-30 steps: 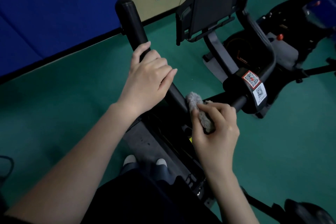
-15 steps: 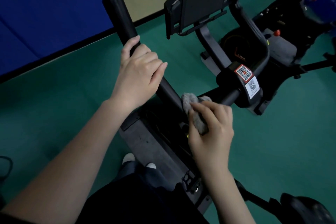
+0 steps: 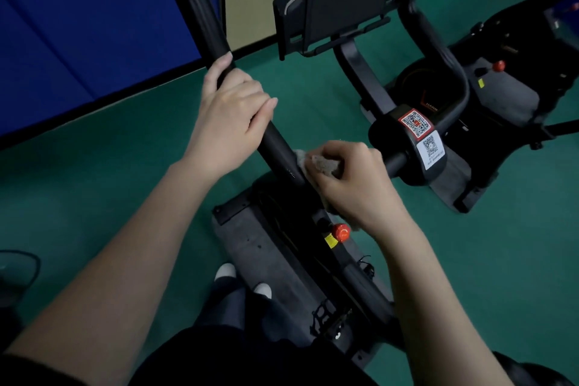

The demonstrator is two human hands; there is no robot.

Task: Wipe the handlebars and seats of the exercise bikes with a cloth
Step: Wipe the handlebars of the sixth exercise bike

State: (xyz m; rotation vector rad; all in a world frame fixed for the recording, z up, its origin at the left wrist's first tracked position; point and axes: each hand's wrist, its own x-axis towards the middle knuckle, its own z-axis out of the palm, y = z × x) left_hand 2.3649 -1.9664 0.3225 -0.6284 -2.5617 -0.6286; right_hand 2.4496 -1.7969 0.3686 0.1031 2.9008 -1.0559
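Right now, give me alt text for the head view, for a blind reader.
A person's right hand presses a grey cloth against a black exercise-bike handlebar, which the left hand grips higher up. QR-code labels show to the right, above a green floor.

- the person is wearing a black top (image 3: 250,360), showing along the bottom edge.
- dark blue trousers (image 3: 233,304) are covering the legs.
- white-toed shoes (image 3: 226,270) are peeking out beneath them.
- the left forearm (image 3: 131,254) and right forearm (image 3: 432,285) are showing bare.
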